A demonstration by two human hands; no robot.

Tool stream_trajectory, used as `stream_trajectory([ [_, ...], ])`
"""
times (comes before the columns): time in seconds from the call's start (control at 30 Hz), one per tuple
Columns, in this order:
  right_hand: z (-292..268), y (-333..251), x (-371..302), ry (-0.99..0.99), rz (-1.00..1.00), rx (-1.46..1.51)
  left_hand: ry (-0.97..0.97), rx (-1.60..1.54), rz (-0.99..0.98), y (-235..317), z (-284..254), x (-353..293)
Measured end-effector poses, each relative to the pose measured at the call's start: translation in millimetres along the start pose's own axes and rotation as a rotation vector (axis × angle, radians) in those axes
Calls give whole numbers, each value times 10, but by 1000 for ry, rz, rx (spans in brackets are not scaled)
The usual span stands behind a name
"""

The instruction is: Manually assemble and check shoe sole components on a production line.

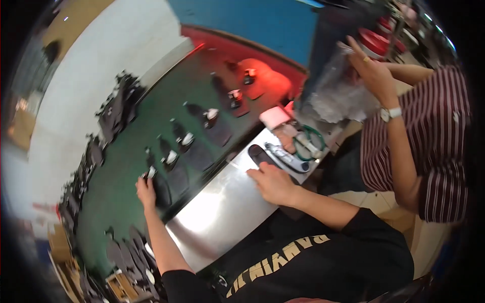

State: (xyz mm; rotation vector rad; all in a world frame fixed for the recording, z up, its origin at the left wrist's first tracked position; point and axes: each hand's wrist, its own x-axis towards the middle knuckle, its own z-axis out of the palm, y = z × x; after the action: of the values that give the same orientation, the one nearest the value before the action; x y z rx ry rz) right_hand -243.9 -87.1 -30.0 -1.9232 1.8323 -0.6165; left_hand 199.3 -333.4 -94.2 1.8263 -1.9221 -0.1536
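My left hand [146,192] pinches the strap of a dark sandal [161,189] at the near end of a row on the green belt [118,194]. Several more dark sandals with pale pieces on their straps stretch away from it, such as one sandal [178,177] just to its right. Over the metal ledge [222,202] my right hand [274,185] has its fingers stretched toward the left. It partly covers a dark sole [260,155] lying there; whether it touches the sole I cannot tell. Right beside the sole lies a shiny silver-and-black tool [287,157].
A green ring-shaped item [309,143] and a pink block [275,117] sit at the ledge's far end. A co-worker in a striped shirt [419,136] holds a clear plastic bag [343,93] at right. Dark sandals [118,103] pile along the belt's left edge. Red light falls on the far end.
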Motion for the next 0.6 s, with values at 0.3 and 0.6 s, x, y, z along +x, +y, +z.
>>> stream_trajectory([
  [0.3, -215, 201, -62, -63, 26, 114, 54, -228, -45, 690, 269, -238],
  [0.6, -292, 136, -146, 78, -95, 217, 599, -385, 78, 1046, -575, -342],
])
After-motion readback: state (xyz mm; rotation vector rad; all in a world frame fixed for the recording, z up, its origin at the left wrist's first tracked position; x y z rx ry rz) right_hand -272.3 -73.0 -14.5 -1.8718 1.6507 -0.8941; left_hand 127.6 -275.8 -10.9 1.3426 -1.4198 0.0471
